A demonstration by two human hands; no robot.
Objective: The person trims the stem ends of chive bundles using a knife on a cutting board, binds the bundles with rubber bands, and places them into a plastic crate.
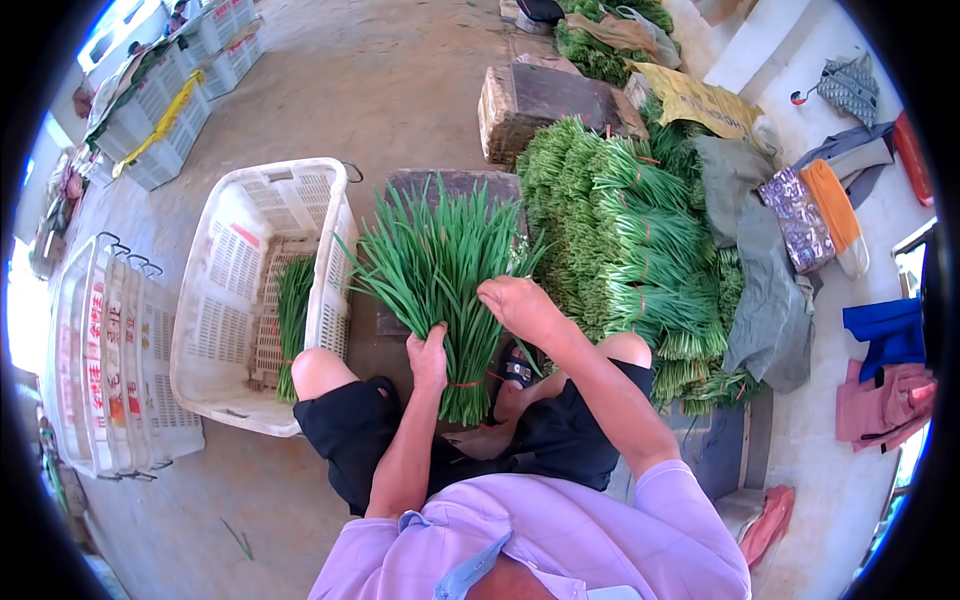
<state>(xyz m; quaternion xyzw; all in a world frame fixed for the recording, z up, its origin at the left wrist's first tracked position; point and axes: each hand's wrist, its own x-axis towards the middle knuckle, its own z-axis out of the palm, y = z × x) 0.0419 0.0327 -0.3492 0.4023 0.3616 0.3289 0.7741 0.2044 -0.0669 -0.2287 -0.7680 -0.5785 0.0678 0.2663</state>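
Left hand (pixel 428 360) wrapped around bunch of greens (pixel 435 265) above red band (pixel 465 384); right hand (pixel 518 305) pinched tight at its right edge, couldn't tell on what; bunch was upright between knees (pixel 322 370), white crate (pixel 225 300) stood to left, piled bunches (pixel 585 220) lay to right

Red characters (pixel 97 345) on stacked white crates (pixel 172 385), print on yellow sack (pixel 690 95): unreadable.

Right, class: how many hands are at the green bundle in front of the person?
2: the left hand holds the left side of the green bundle, and the right hand is at its right edge. The bundle partly covers the left hand; no other hand shows there.
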